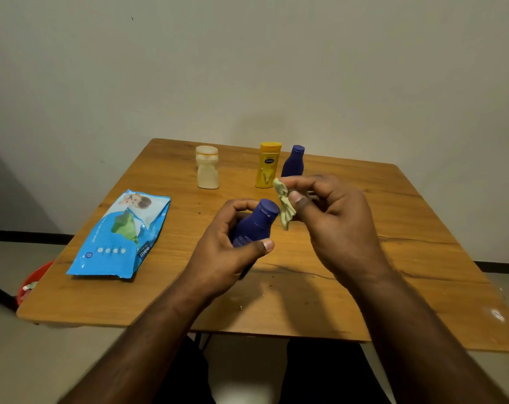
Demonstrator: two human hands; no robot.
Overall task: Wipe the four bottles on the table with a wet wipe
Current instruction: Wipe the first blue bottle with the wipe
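Observation:
My left hand (227, 249) grips a dark blue bottle (254, 224), tilted with its cap pointing up and to the right, above the middle of the wooden table (305, 301). My right hand (332, 220) pinches a crumpled pale wet wipe (284, 204) between thumb and fingers, just to the right of the bottle's cap. Three more bottles stand upright at the far side: a white one (207, 167), a yellow one (268, 166) and a second dark blue one (293, 161), partly hidden behind my right fingers.
A blue wet-wipe pack (119, 237) lies flat on the table's left side, its flap open. A red bucket (33, 282) sits on the floor beyond the left edge. Small crumbs dot the table near its front. A plain wall stands close behind.

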